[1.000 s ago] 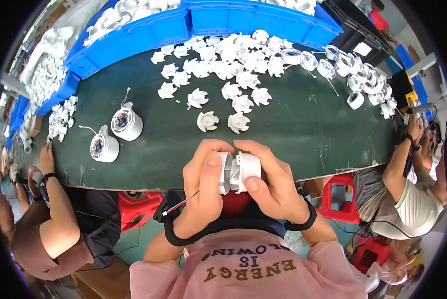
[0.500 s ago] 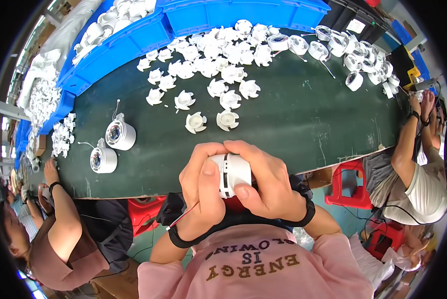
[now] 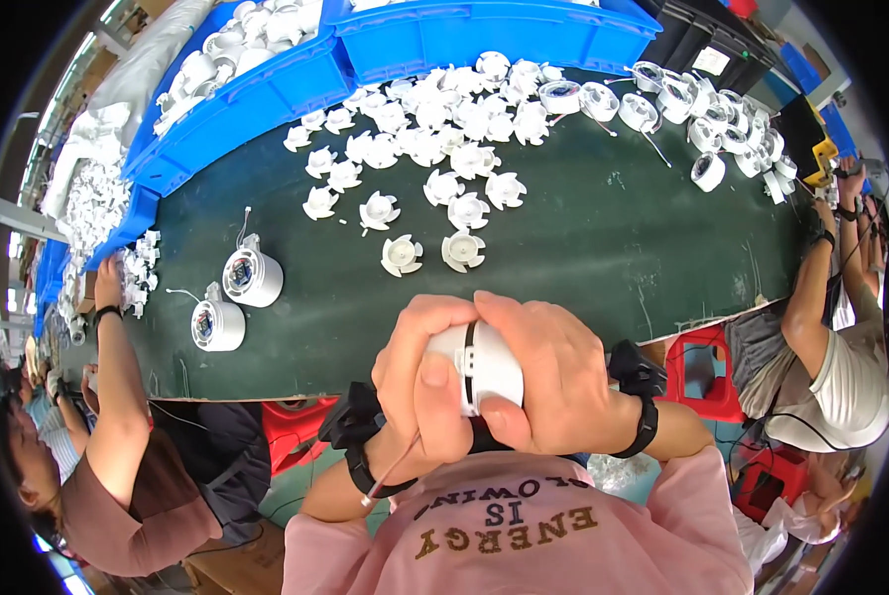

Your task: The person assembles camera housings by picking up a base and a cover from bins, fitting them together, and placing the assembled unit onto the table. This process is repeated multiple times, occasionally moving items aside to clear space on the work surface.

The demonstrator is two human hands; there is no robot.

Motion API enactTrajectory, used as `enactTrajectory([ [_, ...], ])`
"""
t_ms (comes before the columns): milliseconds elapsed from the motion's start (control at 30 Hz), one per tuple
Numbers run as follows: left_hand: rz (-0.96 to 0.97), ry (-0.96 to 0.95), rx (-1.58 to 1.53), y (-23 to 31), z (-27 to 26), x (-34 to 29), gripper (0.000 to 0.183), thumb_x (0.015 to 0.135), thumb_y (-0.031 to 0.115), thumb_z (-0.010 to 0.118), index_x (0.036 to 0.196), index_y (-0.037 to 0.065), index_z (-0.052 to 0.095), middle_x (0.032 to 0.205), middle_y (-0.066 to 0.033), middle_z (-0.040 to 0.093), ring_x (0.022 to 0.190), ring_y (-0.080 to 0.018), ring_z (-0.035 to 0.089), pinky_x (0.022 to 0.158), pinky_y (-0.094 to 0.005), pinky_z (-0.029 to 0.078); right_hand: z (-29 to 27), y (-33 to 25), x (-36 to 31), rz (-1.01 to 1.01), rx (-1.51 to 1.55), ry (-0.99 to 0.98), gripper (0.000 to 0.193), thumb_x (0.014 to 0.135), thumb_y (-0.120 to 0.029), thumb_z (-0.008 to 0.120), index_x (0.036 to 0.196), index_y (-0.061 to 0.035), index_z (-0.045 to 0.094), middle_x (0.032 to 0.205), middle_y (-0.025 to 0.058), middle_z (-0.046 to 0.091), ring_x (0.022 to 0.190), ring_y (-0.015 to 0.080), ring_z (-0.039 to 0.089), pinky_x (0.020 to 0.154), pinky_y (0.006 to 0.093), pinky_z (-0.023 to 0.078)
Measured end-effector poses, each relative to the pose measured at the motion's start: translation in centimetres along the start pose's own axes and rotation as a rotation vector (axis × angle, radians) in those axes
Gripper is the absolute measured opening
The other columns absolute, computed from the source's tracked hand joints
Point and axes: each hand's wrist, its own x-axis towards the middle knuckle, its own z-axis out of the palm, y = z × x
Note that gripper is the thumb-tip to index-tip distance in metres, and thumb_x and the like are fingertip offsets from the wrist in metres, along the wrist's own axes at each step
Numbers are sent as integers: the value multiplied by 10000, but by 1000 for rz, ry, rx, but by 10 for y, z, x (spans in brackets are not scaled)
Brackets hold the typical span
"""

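Close to my body, just over the table's near edge, a small round white fan housing (image 3: 497, 375) is clasped between my two hands. A dark slotted seam runs around it. My left hand (image 3: 419, 382) grips its left side, thumb laid on the shell. My right hand (image 3: 560, 377) wraps the other side, with its thumb pressed low on it. A thin wire (image 3: 393, 468) with a small white plug hangs from under my left hand over the wrist. Beyond my hands lie two white bladed fan wheels (image 3: 402, 255). The housing's far side is hidden by my fingers.
Two similar white housings (image 3: 253, 278) with wires stand on the green table (image 3: 563, 258) at left. Many fan wheels (image 3: 424, 144) lie farther back, before blue bins (image 3: 494, 45). White round wired parts (image 3: 707, 171) pile at back right. Co-workers sit at both sides; one arm (image 3: 117, 367) reaches in.
My hands and the housing have shifted slightly right and down in view, and the housing has turned, its dark seam looking narrower. The left co-worker's hand has reached farther toward the small white parts.
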Motion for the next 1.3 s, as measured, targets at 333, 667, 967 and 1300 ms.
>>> enactTrajectory([
  [333,-147,50,-70,5,5,0,387,955,262,326,1028,-52,540,898,-136,606,725,-166,568,637,-285,447,-2,4,0,28,47,11,504,896,-283,529,1193,114,437,978,236,571,681,331,550,617,418,469],
  [667,-83,16,-23,1,6,-6,391,928,281,352,1030,-51,532,882,-144,604,681,-172,582,605,-290,458,9,10,-5,12,126,33,554,906,-329,515,1223,113,407,1021,254,569,723,348,575,656,419,494],
  [967,40,50,-177,-4,8,-10,406,943,288,358,1062,-71,505,961,-200,590,752,-210,588,647,-309,466,-1,-2,0,-36,19,-14,657,712,-233,698,1214,103,439,845,182,524,633,307,525,563,397,462],
  [1300,-100,-7,-44,2,8,-17,374,939,244,350,1038,-71,525,956,-175,598,732,-217,589,640,-306,466,-3,-3,-8,-20,-101,5,653,678,-184,725,1199,100,452,801,146,493,614,275,497,547,369,434],
])
